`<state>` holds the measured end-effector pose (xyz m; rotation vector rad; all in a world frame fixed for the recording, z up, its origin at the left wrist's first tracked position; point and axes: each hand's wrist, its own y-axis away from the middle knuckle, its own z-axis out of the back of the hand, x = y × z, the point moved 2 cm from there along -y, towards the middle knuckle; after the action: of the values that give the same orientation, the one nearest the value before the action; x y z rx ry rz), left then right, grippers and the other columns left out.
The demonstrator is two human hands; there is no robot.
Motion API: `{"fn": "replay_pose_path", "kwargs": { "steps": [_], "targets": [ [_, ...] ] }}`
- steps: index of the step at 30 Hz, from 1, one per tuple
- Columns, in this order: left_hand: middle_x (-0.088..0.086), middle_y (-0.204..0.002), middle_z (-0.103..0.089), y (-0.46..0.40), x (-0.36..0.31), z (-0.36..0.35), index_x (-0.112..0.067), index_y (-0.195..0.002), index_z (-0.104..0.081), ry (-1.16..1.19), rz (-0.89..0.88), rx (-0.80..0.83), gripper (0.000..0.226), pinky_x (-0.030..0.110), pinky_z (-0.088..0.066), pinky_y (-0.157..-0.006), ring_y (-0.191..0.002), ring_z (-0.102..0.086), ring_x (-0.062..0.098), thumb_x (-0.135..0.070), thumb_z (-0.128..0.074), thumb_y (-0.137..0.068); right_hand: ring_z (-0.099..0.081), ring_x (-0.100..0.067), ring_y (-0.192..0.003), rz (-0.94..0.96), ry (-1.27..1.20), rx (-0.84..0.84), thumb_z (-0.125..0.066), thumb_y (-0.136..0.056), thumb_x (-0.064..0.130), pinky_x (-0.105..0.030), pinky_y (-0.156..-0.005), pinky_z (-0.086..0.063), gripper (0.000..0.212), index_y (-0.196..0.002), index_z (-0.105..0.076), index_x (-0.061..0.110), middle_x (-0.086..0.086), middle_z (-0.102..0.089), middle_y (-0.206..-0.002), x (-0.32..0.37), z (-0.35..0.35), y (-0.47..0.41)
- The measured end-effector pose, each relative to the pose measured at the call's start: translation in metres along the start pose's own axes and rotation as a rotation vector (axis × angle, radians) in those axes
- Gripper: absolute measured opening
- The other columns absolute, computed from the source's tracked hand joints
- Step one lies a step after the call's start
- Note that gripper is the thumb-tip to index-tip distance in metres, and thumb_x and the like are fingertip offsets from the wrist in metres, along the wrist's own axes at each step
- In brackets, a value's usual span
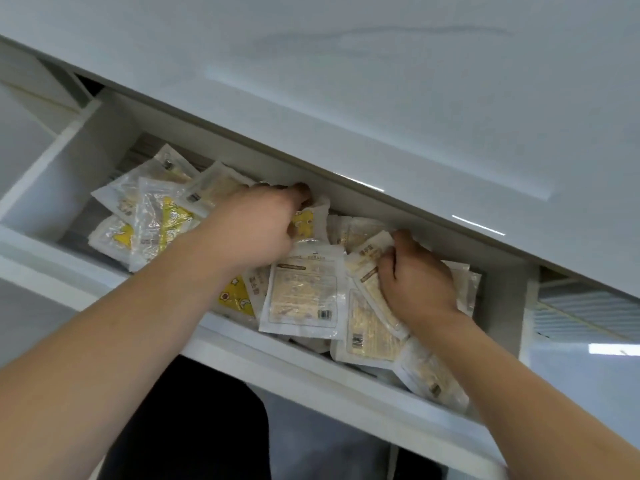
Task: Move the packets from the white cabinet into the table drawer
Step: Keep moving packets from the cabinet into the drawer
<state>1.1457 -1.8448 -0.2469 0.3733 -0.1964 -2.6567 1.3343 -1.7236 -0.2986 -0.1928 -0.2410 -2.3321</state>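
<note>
Under the white surface (381,81), one open drawer (311,372) held over a dozen packets (301,299). Two hands reached in: left hand (256,226) and right hand (415,275), fingers curled on packets.

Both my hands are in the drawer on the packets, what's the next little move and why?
Probably push the packets further back under the tabletop: several overhang the drawer front near the right hand, while the left hand already presses others inward.

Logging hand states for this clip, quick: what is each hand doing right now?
Left hand: fingers curled on a packet at the drawer's back.
Right hand: fingers curled, gripping a packet.
</note>
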Motion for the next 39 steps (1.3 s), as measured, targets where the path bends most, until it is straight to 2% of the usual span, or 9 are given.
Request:
{"fn": "replay_pose_path", "kwargs": {
  "steps": [5, 12, 15, 18, 20, 23, 31, 35, 39],
  "targets": [
    [0.003, -0.119, -0.063, -0.001, -0.007, 0.001, -0.027, -0.130, -0.047, 0.198, -0.036, 0.025, 0.038, 0.039, -0.052, -0.087, -0.104, -0.059, 0.026, -0.028, -0.054, -0.093, -0.048, -0.021, -0.072, -0.028, -0.028, -0.039, -0.035, -0.099, 0.030, -0.030, -0.062, -0.039, 0.029, -0.121, -0.048, 0.016, 0.000, -0.052, -0.082, -0.004, -0.004, 0.000],
    [-0.005, -0.104, -0.062, 0.013, -0.023, 0.014, -0.024, -0.117, -0.056, 0.200, -0.296, -0.163, 0.025, 0.035, -0.045, -0.080, -0.092, -0.055, 0.017, -0.023, -0.052, -0.093, -0.050, -0.026, -0.109, -0.031, -0.111, -0.082, -0.043, -0.097, 0.025, -0.034, -0.082, -0.044, 0.029, -0.123, -0.052, 0.018, -0.008, -0.058, -0.117, -0.008, 0.000, 0.005],
    [-0.010, -0.092, -0.062, 0.015, -0.024, 0.012, -0.031, -0.114, -0.054, 0.483, -0.146, 0.073, 0.020, 0.034, -0.051, -0.073, -0.079, -0.058, 0.010, -0.025, -0.056, -0.095, -0.051, -0.026, -0.108, -0.043, -0.127, -0.065, -0.045, -0.097, 0.025, -0.033, -0.081, -0.043, 0.027, -0.121, -0.054, 0.016, -0.009, -0.059, -0.116, -0.010, 0.001, 0.005],
    [0.004, -0.117, -0.061, 0.009, -0.015, -0.004, -0.027, -0.131, -0.046, 0.286, -0.079, 0.183, 0.039, 0.039, -0.050, -0.091, -0.104, -0.057, 0.022, -0.022, -0.052, -0.093, -0.049, -0.024, -0.109, -0.055, -0.145, -0.005, -0.044, -0.098, 0.027, -0.033, -0.083, -0.043, 0.026, -0.119, -0.054, 0.015, -0.007, -0.056, -0.116, -0.011, 0.000, 0.005],
    [0.012, -0.138, -0.045, 0.004, -0.005, -0.012, -0.020, -0.143, -0.037, 0.058, -0.032, 0.158, 0.055, 0.039, -0.037, -0.104, -0.126, -0.040, 0.030, -0.022, -0.051, -0.090, -0.048, -0.024, -0.110, -0.043, -0.140, 0.015, -0.044, -0.099, 0.028, -0.032, -0.085, -0.043, 0.026, -0.119, -0.053, 0.014, -0.006, -0.055, -0.115, -0.010, 0.001, 0.007],
    [0.011, -0.146, -0.032, 0.001, 0.003, -0.016, -0.019, -0.148, -0.030, -0.001, 0.017, 0.172, 0.063, 0.041, -0.030, -0.110, -0.134, -0.028, 0.031, -0.022, -0.049, -0.088, -0.045, -0.025, -0.115, -0.029, -0.102, 0.028, -0.043, -0.099, 0.029, -0.034, -0.097, -0.039, 0.034, -0.128, -0.051, 0.014, -0.008, -0.053, -0.122, -0.007, 0.004, 0.010],
    [0.009, -0.142, -0.043, 0.005, -0.020, -0.009, -0.019, -0.143, -0.040, 0.034, -0.124, 0.110, 0.049, 0.042, -0.038, -0.107, -0.130, -0.038, 0.028, -0.022, -0.045, -0.094, -0.033, -0.023, -0.136, -0.056, -0.123, 0.131, -0.039, -0.101, 0.039, -0.034, -0.112, -0.027, 0.053, -0.148, -0.031, 0.016, -0.005, -0.035, -0.149, -0.006, 0.025, 0.030],
    [0.000, -0.134, -0.050, 0.017, -0.068, 0.013, -0.021, -0.138, -0.045, 0.041, -0.342, 0.110, 0.039, 0.036, -0.043, -0.098, -0.120, -0.048, 0.019, -0.028, -0.041, -0.099, -0.041, -0.021, -0.130, -0.074, -0.180, 0.165, -0.047, -0.097, 0.030, -0.032, -0.105, -0.034, 0.049, -0.144, -0.036, 0.018, -0.004, -0.042, -0.144, -0.018, 0.052, 0.049],
    [-0.007, -0.122, -0.057, 0.015, -0.137, 0.048, -0.023, -0.128, -0.055, 0.179, -0.554, 0.098, 0.031, 0.026, -0.042, -0.087, -0.105, -0.054, 0.010, -0.030, -0.044, -0.100, -0.040, -0.018, -0.133, -0.105, -0.177, 0.162, -0.050, -0.095, 0.031, -0.032, -0.110, -0.032, 0.052, -0.145, -0.037, 0.022, 0.000, -0.043, -0.144, -0.051, 0.084, 0.075]
  ]
}}
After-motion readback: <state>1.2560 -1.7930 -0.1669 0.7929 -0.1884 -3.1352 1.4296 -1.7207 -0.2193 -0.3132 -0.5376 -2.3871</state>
